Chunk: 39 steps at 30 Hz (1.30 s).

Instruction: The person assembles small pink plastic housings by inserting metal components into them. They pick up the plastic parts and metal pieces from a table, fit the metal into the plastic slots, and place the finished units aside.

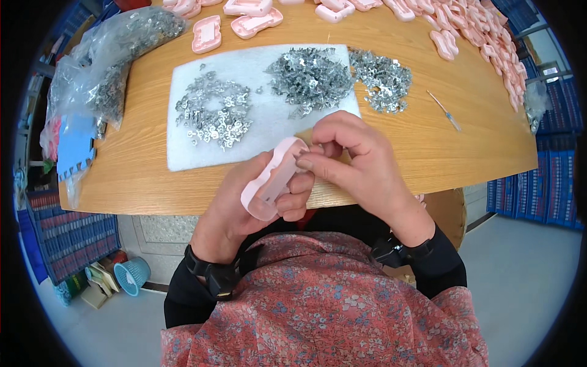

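Observation:
My left hand [235, 189] is wrapped round a pink plastic shell [278, 178], tilted with its hollow side up, just over the table's near edge. The thumb and index finger of my right hand [358, 162] pinch together at the shell's far end. Whatever sits between those fingertips is too small and hidden to name. Beyond my hands lies a white foam sheet [183, 156] with a loose pile of small metal clips [217, 116] on its left and a denser pile of metal pieces [312, 79] on its right.
Another heap of metal pieces [385, 79] lies right of the foam. A thin screwdriver [445, 111] rests on the wooden table [489, 144]. Many pink shells [452, 24] line the far and right edges. Clear bags of metal parts [113, 67] and a blue foam mat [76, 147] stand at left.

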{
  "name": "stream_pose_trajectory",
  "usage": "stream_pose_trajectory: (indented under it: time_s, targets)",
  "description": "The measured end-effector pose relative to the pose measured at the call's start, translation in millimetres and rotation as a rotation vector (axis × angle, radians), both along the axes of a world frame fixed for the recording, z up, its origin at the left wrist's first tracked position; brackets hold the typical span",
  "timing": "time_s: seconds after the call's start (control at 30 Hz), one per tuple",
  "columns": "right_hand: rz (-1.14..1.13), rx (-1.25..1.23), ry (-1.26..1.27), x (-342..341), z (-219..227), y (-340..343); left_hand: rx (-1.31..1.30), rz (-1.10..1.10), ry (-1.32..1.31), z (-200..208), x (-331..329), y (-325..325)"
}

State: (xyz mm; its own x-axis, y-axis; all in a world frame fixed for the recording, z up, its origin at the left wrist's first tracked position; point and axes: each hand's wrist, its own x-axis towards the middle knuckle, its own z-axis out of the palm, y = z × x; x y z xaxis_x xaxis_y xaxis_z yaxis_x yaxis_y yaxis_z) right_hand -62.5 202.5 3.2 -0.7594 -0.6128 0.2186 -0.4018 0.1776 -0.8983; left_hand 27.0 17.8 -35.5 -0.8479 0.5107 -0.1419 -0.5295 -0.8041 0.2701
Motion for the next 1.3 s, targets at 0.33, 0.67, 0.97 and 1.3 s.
stream_pose_trajectory:
  time_s: [0.33,0.67,0.97,1.3]
  targets:
    - [0.0,-0.102,-0.31,1,-1,12,0.069,-0.011,-0.08,-5,-1,3]
    - [0.001,-0.251,-0.543,29,14,36,-0.838,0.332,0.078,24,-23,34]
    - [0.027,-0.306,-0.794,21,3,48,-0.547,0.227,0.088,25,-26,45]
    - [-0.284,0.262,0.012,-20,7,77,-0.665,0.176,0.088,15,-11,30]
